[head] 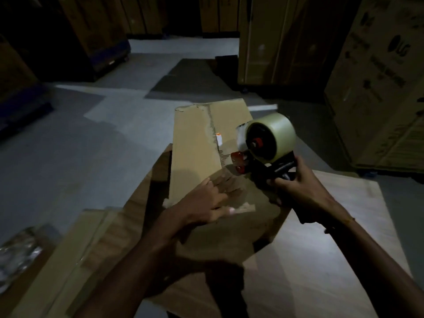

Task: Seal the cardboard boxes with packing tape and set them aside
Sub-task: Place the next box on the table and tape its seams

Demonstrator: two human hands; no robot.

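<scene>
A brown cardboard box [195, 145] lies in the middle of the view with its top flaps closed along a ragged centre seam. My left hand [206, 203] presses flat on the near end of the box top, fingers spread. My right hand [296, 182] grips the black handle of a tape dispenser [268, 143] that carries a roll of clear packing tape. The dispenser's red roller end sits at the box top just right of the seam.
The box rests on a light wooden table [321, 260]. Flattened cardboard sheets [75, 255] lie at the lower left beside crumpled clear plastic [16, 255]. Tall printed cartons [378, 76] stand at the right and back. Grey floor [68, 145] spreads to the left.
</scene>
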